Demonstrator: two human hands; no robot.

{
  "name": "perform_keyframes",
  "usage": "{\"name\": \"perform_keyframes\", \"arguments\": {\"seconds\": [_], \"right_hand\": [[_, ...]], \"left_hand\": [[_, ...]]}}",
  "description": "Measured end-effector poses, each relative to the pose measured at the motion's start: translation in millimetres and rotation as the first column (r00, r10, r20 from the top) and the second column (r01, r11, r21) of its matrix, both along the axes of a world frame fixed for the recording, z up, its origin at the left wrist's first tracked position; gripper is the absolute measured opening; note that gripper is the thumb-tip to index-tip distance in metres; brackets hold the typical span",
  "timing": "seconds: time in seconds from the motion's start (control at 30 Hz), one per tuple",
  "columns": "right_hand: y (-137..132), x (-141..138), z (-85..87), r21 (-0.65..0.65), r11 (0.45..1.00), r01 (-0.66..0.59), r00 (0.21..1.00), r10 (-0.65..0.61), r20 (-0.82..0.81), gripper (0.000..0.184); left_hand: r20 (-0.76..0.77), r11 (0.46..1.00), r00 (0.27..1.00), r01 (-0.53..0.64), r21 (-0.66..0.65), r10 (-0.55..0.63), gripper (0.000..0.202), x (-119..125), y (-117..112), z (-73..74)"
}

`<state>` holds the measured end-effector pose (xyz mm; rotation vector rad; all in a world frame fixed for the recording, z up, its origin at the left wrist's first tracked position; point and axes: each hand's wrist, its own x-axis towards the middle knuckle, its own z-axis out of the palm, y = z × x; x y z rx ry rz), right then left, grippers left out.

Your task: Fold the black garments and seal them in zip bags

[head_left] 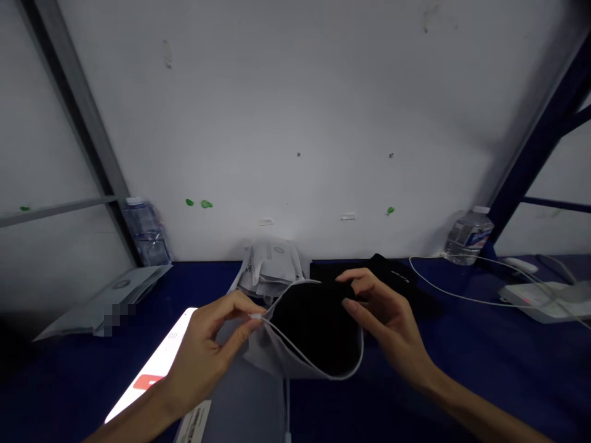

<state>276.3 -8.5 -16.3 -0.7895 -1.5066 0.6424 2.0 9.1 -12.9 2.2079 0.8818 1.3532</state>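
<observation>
I see the left hand (210, 341) pinching the rim of a bag (278, 352) between both hands. The right hand (390, 311), half curled, seems to hold black cloth (314, 329) inside that bag.

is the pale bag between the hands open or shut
Open: the pale bag gapes wide at the mouth, with black showing inside, and the left hand pinches its edge.

Left hand (207, 346) pinching; right hand (390, 311) half-curled, pointing inward.
</observation>
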Motion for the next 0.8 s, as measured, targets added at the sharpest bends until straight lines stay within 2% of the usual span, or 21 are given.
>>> {"name": "perform_keyframes", "arguments": {"seconds": [0.07, 0.17, 0.27, 0.33, 0.47, 0.5, 0.6, 0.67, 0.8], "right_hand": [[0.2, 2.3, -3.0, 0.051, 0.999, -0.015, 1.0, 0.014, 0.022, 0.014], [2.2, 4.6, -11.7, 0.091, 0.994, -0.057, 0.995, 0.05, 0.085, 0.005], [3.2, 6.2, -16.4, 0.176, 0.981, -0.087, 0.981, 0.054, 0.186, 0.016], [2.0, 8.1, -14.4, 0.258, 0.956, -0.139, 0.947, 0.053, 0.316, 0.026], [-2.8, 13.6, -7.5, 0.359, 0.887, -0.289, 0.81, 0.027, 0.586, 0.031], [-3.2, 14.6, -7.2, 0.374, 0.876, -0.303, 0.783, 0.005, 0.622, 0.038], [-1.1, 15.1, -9.7, 0.445, 0.843, -0.301, 0.745, -0.083, 0.661, 0.058], [1.7, 13.5, -11.8, 0.486, 0.825, -0.288, 0.754, -0.117, 0.646, 0.053], [3.6, 9.0, -11.9, 0.501, 0.818, -0.282, 0.781, -0.108, 0.615, 0.022]], "left_hand": [[0.018, 0.999, 1.0, -0.001, 0.032, 0.0, 0.005, -0.3, -1.2, 2.0], [-0.053, 0.999, 0.999, 0.009, 0.036, -0.007, 0.005, 0.2, -3.5, 4.6], [-0.172, 0.999, 0.985, 0.031, 0.034, -0.025, 0.005, 0.1, -6.9, 6.9], [-0.206, 0.997, 0.977, 0.061, 0.044, -0.05, 0.008, -1.5, -9.3, 8.3], [-0.279, 0.978, 0.95, 0.176, 0.111, -0.139, 0.04, -6.6, -11.6, 8.5], [-0.325, 0.971, 0.933, 0.204, 0.124, -0.154, 0.047, -7.5, -11.4, 7.9], [-0.439, 0.96, 0.886, 0.234, 0.151, -0.147, 0.048, -8.2, -9.4, 5.9], [-0.461, 0.96, 0.878, 0.226, 0.163, -0.129, 0.04, -7.1, -7.4, 5.3], [-0.475, 0.942, 0.871, 0.256, 0.216, -0.128, 0.025, -4.7, -4.8, 5.9]]}}
